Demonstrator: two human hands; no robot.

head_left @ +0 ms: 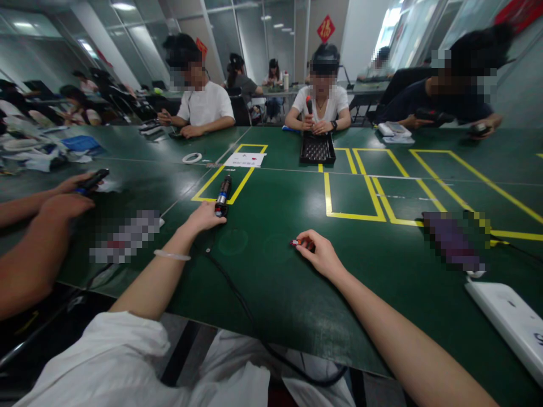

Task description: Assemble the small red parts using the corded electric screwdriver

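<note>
My left hand point(206, 216) is closed round the rear end of a black electric screwdriver point(223, 192) with a blue band. The tool lies close to the table, its thin tip pointing away from me, and a black cord point(231, 285) trails from it toward my lap. My right hand point(319, 252) pinches a small red and orange piece point(294, 242) with a pale end, just over the green table point(263, 271). Fingers cover most of that piece, so its kind does not show. The two hands are well apart.
Yellow tape point(355, 215) marks rectangles on the table. A paper label point(245, 160) and a white tape roll point(192, 158) lie farther off. Opposite, a person works at a black tray point(317, 148). A power strip point(507, 322) sits right; a neighbour's arms point(42, 237) reach in left.
</note>
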